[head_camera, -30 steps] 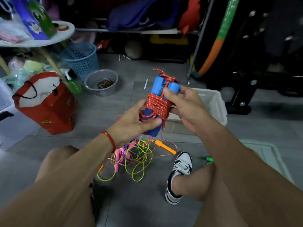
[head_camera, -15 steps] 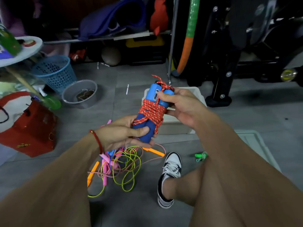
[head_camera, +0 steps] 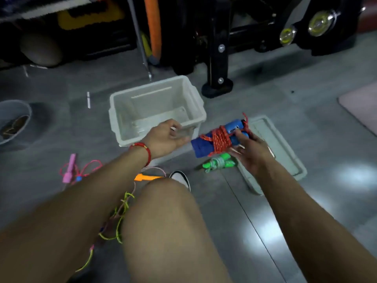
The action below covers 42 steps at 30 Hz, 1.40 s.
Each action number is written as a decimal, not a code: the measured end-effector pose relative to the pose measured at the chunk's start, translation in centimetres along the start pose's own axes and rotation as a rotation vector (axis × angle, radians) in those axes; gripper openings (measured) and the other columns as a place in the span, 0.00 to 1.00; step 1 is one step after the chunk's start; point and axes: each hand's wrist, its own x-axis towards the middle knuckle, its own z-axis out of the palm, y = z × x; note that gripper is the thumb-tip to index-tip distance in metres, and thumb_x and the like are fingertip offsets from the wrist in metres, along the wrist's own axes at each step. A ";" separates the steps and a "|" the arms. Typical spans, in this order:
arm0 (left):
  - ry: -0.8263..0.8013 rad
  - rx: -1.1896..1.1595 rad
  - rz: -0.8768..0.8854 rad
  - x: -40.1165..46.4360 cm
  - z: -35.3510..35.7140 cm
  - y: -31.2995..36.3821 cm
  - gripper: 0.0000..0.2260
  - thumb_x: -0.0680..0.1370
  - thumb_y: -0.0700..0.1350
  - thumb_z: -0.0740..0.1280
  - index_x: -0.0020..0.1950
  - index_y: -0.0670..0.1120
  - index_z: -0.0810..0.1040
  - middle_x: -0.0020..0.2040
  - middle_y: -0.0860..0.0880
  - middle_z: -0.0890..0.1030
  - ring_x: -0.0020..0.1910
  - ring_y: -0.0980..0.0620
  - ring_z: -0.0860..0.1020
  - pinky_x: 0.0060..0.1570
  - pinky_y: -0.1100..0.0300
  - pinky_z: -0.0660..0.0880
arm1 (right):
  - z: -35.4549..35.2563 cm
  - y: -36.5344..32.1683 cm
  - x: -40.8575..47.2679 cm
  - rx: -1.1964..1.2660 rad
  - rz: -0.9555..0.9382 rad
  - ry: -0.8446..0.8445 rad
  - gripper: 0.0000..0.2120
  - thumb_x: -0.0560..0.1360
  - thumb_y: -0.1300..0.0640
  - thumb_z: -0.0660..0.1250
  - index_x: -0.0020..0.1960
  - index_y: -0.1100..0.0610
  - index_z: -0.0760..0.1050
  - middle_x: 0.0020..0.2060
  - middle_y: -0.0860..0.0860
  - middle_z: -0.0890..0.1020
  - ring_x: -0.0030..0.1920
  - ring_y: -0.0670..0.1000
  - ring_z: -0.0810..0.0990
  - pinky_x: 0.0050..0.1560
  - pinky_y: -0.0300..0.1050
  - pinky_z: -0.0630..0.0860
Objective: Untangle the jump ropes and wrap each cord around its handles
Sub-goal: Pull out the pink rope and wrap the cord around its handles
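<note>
My right hand (head_camera: pixel 250 149) grips the blue-handled jump rope (head_camera: pixel 218 138), its red cord wound tight around both handles, held low over the floor. Just under it lies a green-handled rope bundle (head_camera: pixel 219 163) with its cord wrapped. My left hand (head_camera: pixel 166 137) hovers open beside the blue handles' left end, holding nothing. To the left on the floor lie a pink handle (head_camera: pixel 69 169), an orange handle (head_camera: pixel 145 177) and a tangle of yellow-green and pink cords (head_camera: pixel 119 216), partly hidden behind my arm and knee.
A white plastic bin (head_camera: pixel 158 109) stands on the floor behind my hands, its lid (head_camera: pixel 273 148) lying to the right. A grey bowl (head_camera: pixel 14 120) sits far left. Black equipment legs (head_camera: pixel 216 58) and a shelf rack stand at the back. My shoe (head_camera: pixel 180 178) is near the orange handle.
My left hand has let go of the blue handles and opened. My right hand has carried the wrapped bundle down and to the right, above the green bundle. The view has swung right.
</note>
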 end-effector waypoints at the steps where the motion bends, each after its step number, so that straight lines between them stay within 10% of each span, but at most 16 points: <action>1: -0.030 0.004 -0.008 0.8 1.0 -0.3 0.15 0.74 0.46 0.74 0.59 0.47 0.77 0.47 0.49 0.77 0.42 0.48 0.76 0.45 0.57 0.73 | -2.6 1.4 0.2 -0.018 0.034 0.111 0.04 0.79 0.61 0.68 0.54 0.57 0.79 0.54 0.61 0.83 0.49 0.59 0.83 0.53 0.57 0.82; 12: -0.185 0.221 0.030 5.4 6.0 -3.9 0.11 0.74 0.46 0.71 0.56 0.53 0.78 0.50 0.51 0.79 0.50 0.51 0.79 0.57 0.59 0.75 | -10.6 16.4 6.8 -0.078 0.274 0.452 0.17 0.79 0.58 0.69 0.65 0.63 0.74 0.56 0.64 0.81 0.44 0.58 0.84 0.33 0.50 0.83; 19: -0.098 0.215 -0.066 4.2 2.8 -6.0 0.13 0.74 0.43 0.70 0.57 0.54 0.79 0.50 0.51 0.80 0.52 0.49 0.80 0.58 0.53 0.77 | -10.1 20.0 10.3 -0.527 0.192 0.523 0.11 0.75 0.61 0.67 0.57 0.53 0.74 0.54 0.58 0.83 0.52 0.58 0.83 0.56 0.58 0.81; 23: 0.033 0.134 -0.169 0.6 0.8 -6.8 0.10 0.71 0.43 0.69 0.50 0.54 0.79 0.44 0.52 0.80 0.45 0.48 0.80 0.53 0.53 0.77 | -8.7 18.1 6.6 -1.080 -0.098 0.243 0.10 0.76 0.58 0.64 0.55 0.58 0.77 0.45 0.52 0.81 0.46 0.55 0.82 0.47 0.49 0.79; 32: 0.164 0.217 -0.181 -14.8 -8.9 -8.9 0.08 0.69 0.50 0.67 0.47 0.58 0.76 0.47 0.51 0.81 0.51 0.49 0.82 0.60 0.51 0.76 | 7.1 6.0 -0.1 -1.057 -0.396 -0.384 0.08 0.76 0.58 0.68 0.53 0.59 0.80 0.43 0.54 0.83 0.41 0.54 0.81 0.45 0.46 0.79; 36: 0.163 0.367 -0.242 -22.5 -13.8 -11.2 0.14 0.73 0.47 0.69 0.57 0.43 0.79 0.50 0.47 0.81 0.64 0.41 0.77 0.64 0.58 0.67 | 18.7 1.7 -4.1 -1.240 -0.373 -0.700 0.05 0.79 0.64 0.65 0.51 0.57 0.79 0.42 0.55 0.82 0.41 0.54 0.80 0.42 0.47 0.76; 42: 0.156 0.458 -0.431 -27.0 -17.0 -15.9 0.13 0.79 0.44 0.67 0.62 0.44 0.77 0.65 0.43 0.77 0.65 0.42 0.75 0.61 0.58 0.69 | 31.9 3.5 -9.8 -2.038 -0.553 -1.070 0.11 0.79 0.55 0.64 0.60 0.55 0.79 0.49 0.51 0.82 0.51 0.54 0.81 0.54 0.48 0.76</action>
